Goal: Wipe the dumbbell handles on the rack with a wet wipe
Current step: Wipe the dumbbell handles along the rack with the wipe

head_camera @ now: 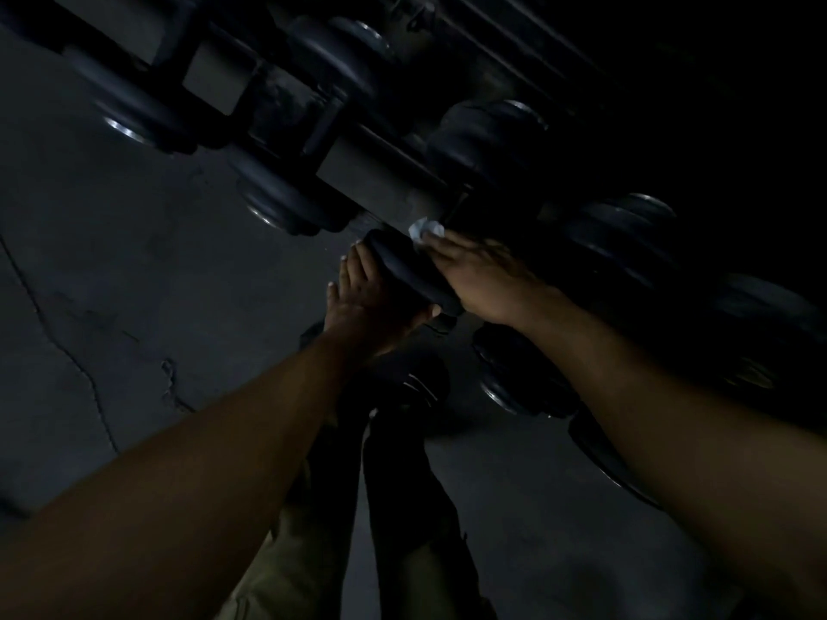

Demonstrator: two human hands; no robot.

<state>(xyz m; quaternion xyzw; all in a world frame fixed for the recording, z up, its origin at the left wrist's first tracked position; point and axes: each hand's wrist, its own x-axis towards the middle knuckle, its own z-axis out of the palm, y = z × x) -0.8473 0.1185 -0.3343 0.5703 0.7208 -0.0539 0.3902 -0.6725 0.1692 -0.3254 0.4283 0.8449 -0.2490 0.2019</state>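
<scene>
The scene is dim and the view is tilted. A dark metal rack (pixel 380 172) with grey rails runs diagonally across the frame and carries several black round-headed dumbbells, among them one on the upper rail (pixel 134 114) and one low at the right (pixel 523 378).

Left hand (pixel 358 297): the fingers lie fairly straight against the outer face of the black rubber head of the near dumbbell (pixel 411 275), with the thumb under its lower edge. It appears to steady the head rather than clamp it.

Right hand (pixel 479 275): it reaches over the same head toward the rack, fingers pressed on a small crumpled white wet wipe (pixel 425 229). The wipe sits at the fingertips, just behind the head, where the handle of this dumbbell should be. The handle itself is hidden by the head and by shadow; contact between wipe and handle cannot be confirmed. Whether the fingers curl round the wipe or lie flat on it cannot be told.

Progress, as a judgement: work is under way on one dumbbell. No visible mark distinguishes cleaned handles from uncleaned ones, so the count of finished handles is unknown. Several dumbbells on both rails are untouched by either hand.

The grey concrete floor (pixel 112 306) is cracked.
</scene>
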